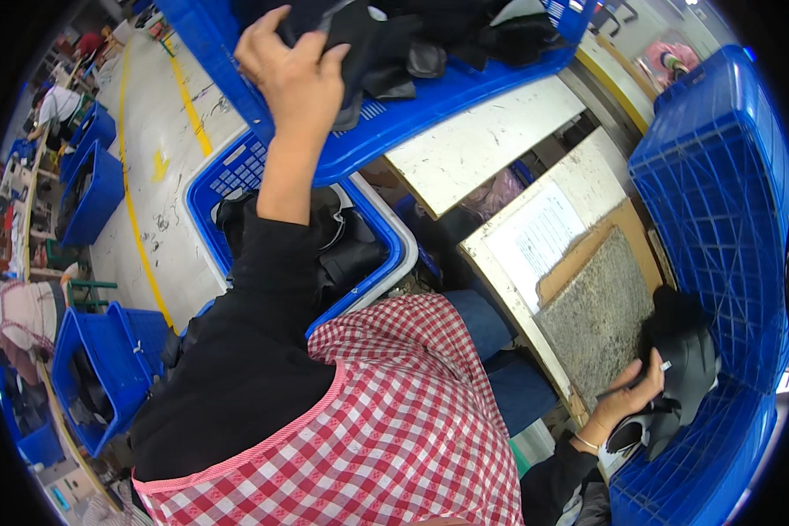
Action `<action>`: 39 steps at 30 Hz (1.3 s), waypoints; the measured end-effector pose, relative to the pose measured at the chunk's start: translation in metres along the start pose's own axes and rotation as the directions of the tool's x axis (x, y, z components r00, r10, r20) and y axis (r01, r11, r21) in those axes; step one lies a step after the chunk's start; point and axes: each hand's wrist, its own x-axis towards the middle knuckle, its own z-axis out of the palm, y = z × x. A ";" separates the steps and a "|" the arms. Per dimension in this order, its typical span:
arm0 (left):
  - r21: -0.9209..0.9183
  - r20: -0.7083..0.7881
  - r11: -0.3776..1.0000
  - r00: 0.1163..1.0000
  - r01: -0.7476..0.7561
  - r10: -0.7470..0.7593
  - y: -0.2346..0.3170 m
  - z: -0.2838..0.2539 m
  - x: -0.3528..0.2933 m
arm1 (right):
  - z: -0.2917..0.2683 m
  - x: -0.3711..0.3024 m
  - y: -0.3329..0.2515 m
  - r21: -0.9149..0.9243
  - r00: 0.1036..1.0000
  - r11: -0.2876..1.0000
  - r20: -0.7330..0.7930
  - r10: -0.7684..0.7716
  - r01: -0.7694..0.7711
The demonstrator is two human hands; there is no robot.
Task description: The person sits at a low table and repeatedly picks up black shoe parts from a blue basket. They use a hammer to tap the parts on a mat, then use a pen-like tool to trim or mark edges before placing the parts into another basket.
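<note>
My left hand (294, 79) reaches over the rim of a blue basket (394, 131) at the top, its fingers spread and bent against black, flat, soft-looking pieces (351, 44). No piece is plainly gripped there. At the lower right, my right hand (636, 394) has thumb and forefinger apart and lies against a bunch of black, curved, leather-like pieces (688, 351). A small white bit (666, 366) shows at its forefinger; what it is I cannot make out. The other right fingers are partly hidden. Those pieces lie beside a blue crate (719, 202).
Between my hands stands a pale worktable (491, 131) bearing a printed sheet (535, 237), cardboard and a worn grey pad (600, 316). A second blue basket (377, 272) with black pieces sits below my left arm. Other people work among blue crates (96, 193) at the far left.
</note>
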 end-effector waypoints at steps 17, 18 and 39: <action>0.000 0.689 -0.791 0.573 0.612 0.443 0.235 0.068 -0.065 | 0.029 -0.015 -0.037 0.533 0.873 0.694 0.229 0.431 -0.483; 0.114 0.732 -0.752 0.457 0.649 0.506 0.235 0.073 -0.090 | 0.029 -0.016 -0.034 0.572 0.849 0.644 0.203 0.489 -0.507; -0.931 0.119 0.332 0.731 -0.153 0.672 0.328 0.061 0.032 | 0.052 0.005 -0.038 0.769 0.301 -0.158 0.419 0.857 -0.619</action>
